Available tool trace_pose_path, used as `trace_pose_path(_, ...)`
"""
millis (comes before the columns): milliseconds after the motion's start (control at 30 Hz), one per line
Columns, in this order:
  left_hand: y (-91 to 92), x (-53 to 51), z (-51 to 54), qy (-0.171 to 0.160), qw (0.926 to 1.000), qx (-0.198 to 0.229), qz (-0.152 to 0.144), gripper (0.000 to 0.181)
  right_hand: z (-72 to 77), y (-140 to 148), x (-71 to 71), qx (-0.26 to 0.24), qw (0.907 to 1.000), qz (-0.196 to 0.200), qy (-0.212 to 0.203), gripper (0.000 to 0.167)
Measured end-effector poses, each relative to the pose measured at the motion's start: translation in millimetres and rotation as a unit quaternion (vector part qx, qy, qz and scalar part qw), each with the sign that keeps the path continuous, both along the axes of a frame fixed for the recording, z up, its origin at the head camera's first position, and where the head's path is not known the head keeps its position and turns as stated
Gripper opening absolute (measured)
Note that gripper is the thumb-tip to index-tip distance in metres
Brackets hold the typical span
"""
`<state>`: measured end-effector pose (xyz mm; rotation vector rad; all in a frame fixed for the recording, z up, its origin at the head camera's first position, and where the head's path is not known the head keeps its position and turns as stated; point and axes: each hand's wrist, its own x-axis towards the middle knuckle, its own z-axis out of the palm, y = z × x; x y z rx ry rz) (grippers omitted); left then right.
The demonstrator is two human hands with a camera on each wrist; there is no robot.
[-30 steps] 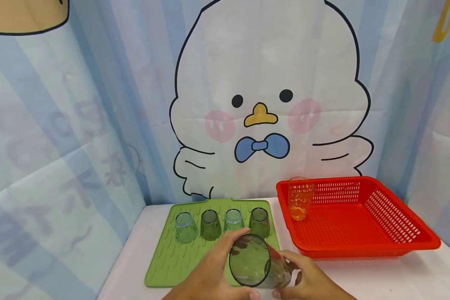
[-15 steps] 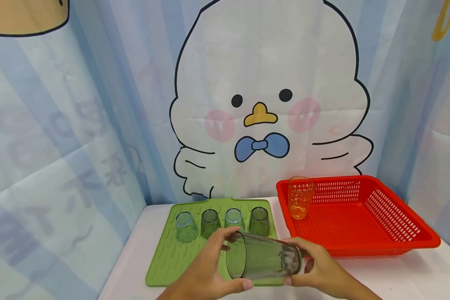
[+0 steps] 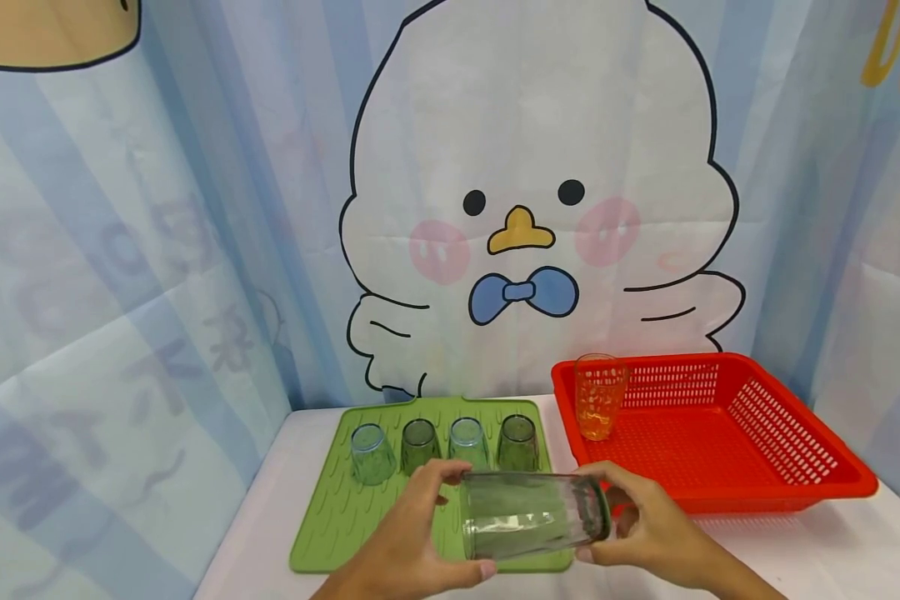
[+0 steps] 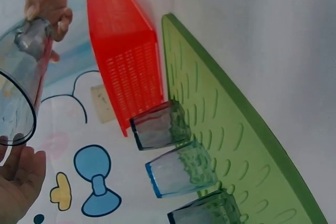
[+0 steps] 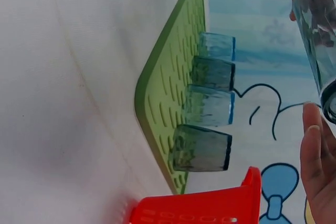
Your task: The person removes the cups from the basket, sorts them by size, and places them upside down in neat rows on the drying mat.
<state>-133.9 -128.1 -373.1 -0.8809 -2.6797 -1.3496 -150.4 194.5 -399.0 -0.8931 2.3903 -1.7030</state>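
Note:
A tall clear grey drinking glass (image 3: pixel 528 512) lies sideways in the air between both hands, mouth to the left, base to the right. My left hand (image 3: pixel 412 542) holds it around the rim, thumb below and fingers above. At the base end, my right hand (image 3: pixel 648 533) grips the glass with thumb and fingers. Behind and below it is a green ridged mat (image 3: pixel 330 533). Along the mat's far part stands a row of short tumblers, including a blue-tinted tumbler (image 3: pixel 372 457) at the left and a dark grey tumbler (image 3: pixel 518 446) at the right.
To the right of the mat stands a red perforated plastic basket (image 3: pixel 720 504) on the white table (image 3: pixel 247 533). An amber-tinted tall glass (image 3: pixel 598 400) stands in its left back corner. A curtain (image 3: pixel 525 125) with a cartoon bird hangs behind the table.
The tall glass has turned from mouth toward the head camera to fully sideways. My right hand has moved right and slightly up with its base; my left hand stays at the rim.

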Motion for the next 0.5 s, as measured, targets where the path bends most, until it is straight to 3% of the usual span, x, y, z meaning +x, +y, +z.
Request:
trace_pose_path(267, -3.2, -2.4, -7.5, -0.002, 0.999, -0.045, 0.003, 0.083, 7.0, 1, 1.3, -0.029, 0.9985, 0.043, 0.018, 0.061)
trace_pose_path(500, -3.9, -5.3, -17.1, -0.028, 0.9974, -0.065, -0.007, 0.077, 14.9, -1, 7.4, 0.005, 0.9993, 0.023, 0.031, 0.06)
